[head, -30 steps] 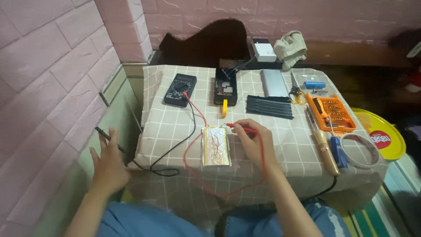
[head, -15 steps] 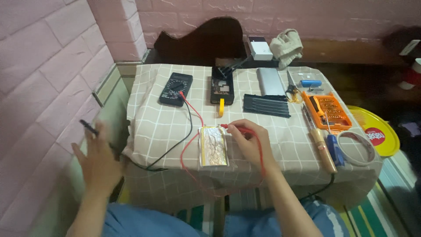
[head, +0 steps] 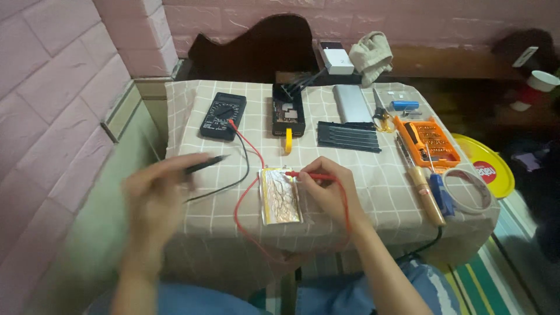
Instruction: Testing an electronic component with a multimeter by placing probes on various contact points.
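- Nearest the camera, the left hand [head: 153, 198] is blurred; its fingers are closed on the black probe [head: 204, 165], whose tip points toward 2 o'clock over the checked tablecloth [head: 373, 175].
- The right hand [head: 328, 188] pinches the red probe [head: 309, 175] and rests on the cloth, the probe lying flat and aimed toward 9 o'clock.
- The silver foil battery pack [head: 280, 196] lies just at 9 o'clock of the right hand, the red probe's tip meeting its top edge; it sits well apart from the left hand, at that hand's 3 o'clock.
- The red lead [head: 248, 198] loops round the pack's left side and drops off the table's near edge, where part of it is out of sight.
- Farther off, at 11 o'clock of the pack, sits the black multimeter [head: 223, 115]; its dial setting is too small to read.
- At 12 o'clock lies an opened device [head: 288, 111], its inner parts hard to make out.
- At 2 o'clock stands an orange screwdriver set [head: 427, 141].
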